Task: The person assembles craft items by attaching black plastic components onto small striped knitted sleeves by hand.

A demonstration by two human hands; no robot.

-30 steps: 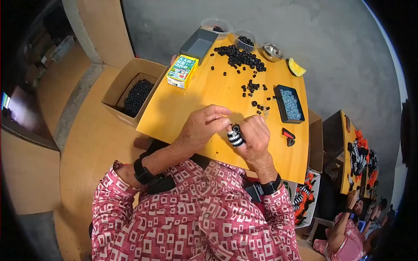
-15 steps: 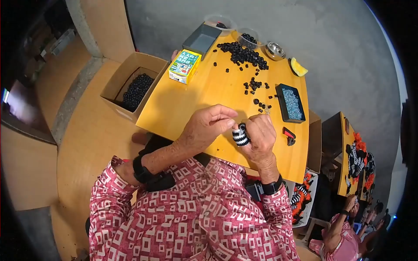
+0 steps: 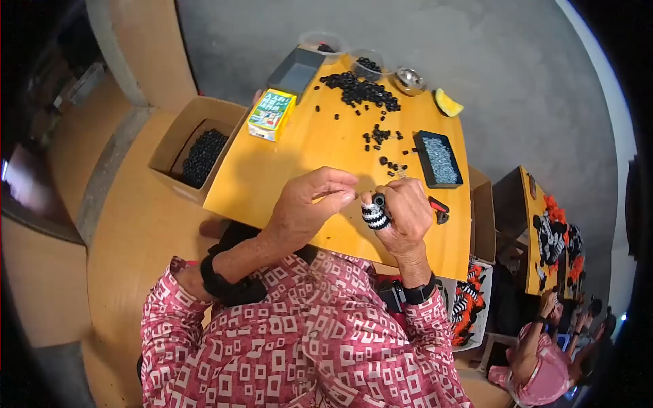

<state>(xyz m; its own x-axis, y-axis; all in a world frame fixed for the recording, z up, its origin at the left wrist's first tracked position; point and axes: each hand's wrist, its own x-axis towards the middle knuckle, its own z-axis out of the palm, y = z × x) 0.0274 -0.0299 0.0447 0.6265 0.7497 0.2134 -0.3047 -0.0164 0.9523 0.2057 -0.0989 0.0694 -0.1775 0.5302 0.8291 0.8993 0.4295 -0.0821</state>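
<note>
My right hand (image 3: 407, 212) is closed around a small black-and-white striped knitted piece (image 3: 374, 216), with a round black part (image 3: 379, 200) showing at its top by the fingers. To its left, my left hand (image 3: 309, 204) has thumb and forefinger drawn together; anything pinched there is too thin to make out. A narrow gap separates the two hands above the table's near edge. Loose black beads (image 3: 392, 164) lie just beyond them. A red-and-black tool (image 3: 439, 206) rests beside my right hand.
On the yellow table (image 3: 272, 173) are a black tray of pale blue bits (image 3: 441, 160), a heap of black beads (image 3: 359, 91), a grey tray (image 3: 296, 71), a yellow-green box (image 3: 272, 114), a metal bowl (image 3: 409, 80) and a yellow wedge (image 3: 449, 103). A carton (image 3: 166, 156) stands left; another person (image 3: 541, 364) sits right.
The view has shifted, so the table and its contents sit further left. My left hand has drawn slightly away from the knitted piece, which stays in my right hand.
</note>
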